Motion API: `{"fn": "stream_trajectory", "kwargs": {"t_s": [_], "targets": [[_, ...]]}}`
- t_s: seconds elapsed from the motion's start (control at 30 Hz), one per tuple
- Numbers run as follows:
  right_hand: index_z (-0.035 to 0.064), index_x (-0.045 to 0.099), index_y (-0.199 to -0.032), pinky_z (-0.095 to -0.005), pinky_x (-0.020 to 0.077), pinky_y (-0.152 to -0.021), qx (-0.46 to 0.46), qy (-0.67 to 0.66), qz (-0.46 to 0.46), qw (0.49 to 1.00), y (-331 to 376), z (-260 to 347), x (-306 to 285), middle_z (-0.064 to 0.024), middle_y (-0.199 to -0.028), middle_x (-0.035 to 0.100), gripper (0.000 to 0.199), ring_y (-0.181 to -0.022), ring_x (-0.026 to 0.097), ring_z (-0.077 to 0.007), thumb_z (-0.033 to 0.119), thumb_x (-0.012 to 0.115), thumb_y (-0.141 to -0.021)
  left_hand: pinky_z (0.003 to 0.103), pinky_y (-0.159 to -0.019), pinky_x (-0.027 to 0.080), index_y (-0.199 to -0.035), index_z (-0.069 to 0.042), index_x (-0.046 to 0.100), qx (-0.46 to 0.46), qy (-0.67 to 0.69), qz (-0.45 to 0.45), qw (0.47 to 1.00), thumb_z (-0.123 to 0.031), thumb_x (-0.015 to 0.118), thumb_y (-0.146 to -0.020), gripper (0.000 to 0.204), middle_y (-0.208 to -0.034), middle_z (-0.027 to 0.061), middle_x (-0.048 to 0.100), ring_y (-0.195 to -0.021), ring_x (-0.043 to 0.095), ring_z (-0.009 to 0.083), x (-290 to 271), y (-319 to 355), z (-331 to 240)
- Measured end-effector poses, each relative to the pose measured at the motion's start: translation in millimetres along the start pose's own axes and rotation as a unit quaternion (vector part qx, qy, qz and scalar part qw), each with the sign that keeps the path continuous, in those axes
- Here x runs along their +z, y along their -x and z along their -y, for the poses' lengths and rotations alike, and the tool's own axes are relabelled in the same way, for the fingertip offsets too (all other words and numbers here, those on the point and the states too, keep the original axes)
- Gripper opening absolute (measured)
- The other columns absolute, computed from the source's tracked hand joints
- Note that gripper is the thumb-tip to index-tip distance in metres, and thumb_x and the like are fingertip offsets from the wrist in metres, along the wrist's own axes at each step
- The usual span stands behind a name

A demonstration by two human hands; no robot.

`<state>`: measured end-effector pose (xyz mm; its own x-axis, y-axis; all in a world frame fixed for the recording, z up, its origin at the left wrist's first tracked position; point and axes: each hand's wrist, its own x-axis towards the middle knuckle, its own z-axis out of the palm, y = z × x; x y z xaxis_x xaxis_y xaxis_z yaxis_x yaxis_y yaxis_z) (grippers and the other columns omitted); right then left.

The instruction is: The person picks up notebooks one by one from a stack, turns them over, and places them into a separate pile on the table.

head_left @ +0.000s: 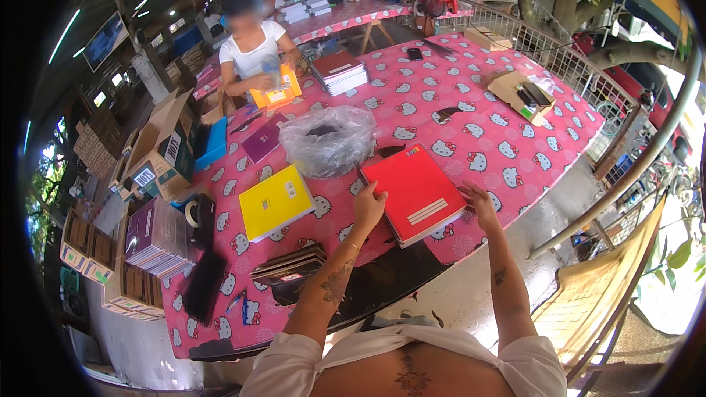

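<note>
A red spiral notebook (418, 192), thick or stacked on others, lies on the table in front of me. My left hand (370, 206) grips its coiled left edge, with the thumb at the cover. On the opposite side, my right hand (481, 207) has its fingers stretched out and apart, the fingertips at the notebook's right edge. A yellow notebook (276, 202) lies to the left. Just beyond it sits a clear plastic bag (328, 141) with something dark inside or beneath it.
Across the pink patterned table (507, 176), a person in white handles an orange-yellow packet (276, 92) beside stacked brown-covered notebooks (340, 72). Purple notebooks (151, 234), a tape dispenser (195, 219) and cartons (163, 148) stand left. An open cardboard box (518, 99) lies far right.
</note>
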<state>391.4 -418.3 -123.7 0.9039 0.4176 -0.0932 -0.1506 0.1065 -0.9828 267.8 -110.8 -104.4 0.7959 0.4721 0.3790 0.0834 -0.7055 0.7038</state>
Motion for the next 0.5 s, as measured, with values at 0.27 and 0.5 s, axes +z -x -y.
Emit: {"fn": "stream_trajectory", "kwargs": {"t_s": [0.27, 0.5], "targets": [[0.0072, 0.063, -0.133, -0.0426, 0.0454, -0.104, -0.246, 0.432, -0.095, 0.862, 20, -5, 11, -0.0198, -0.133, 0.062, 0.045, -0.126, 0.057, -0.0366, 0.02, 0.072, -0.091, 0.045, -0.08, 0.055, -0.118, -0.001, 0.069, 0.08, 0.014, 0.039, 0.996, -0.032, 0.076, -0.086, 0.045, -0.096, 0.0193, 0.073, -0.081, 0.069, 0.0367, -55, -35, 21], [0.0056, 0.064, -0.127, -0.0434, 0.0464, -0.102, -0.275, 0.305, 0.044, 0.911, 120, 67, 187, -0.0164, -0.126, 0.065, 0.038, -0.122, 0.058, -0.0364, 0.016, 0.07, -0.091, 0.041, -0.089, 0.055, -0.115, -0.003, 0.071, 0.123, -0.325, 0.179, 0.92, -0.024, 0.074, -0.086, 0.035, -0.118, 0.0205, 0.069, -0.109, 0.065, 0.0357, -263, 19, 184]]}}
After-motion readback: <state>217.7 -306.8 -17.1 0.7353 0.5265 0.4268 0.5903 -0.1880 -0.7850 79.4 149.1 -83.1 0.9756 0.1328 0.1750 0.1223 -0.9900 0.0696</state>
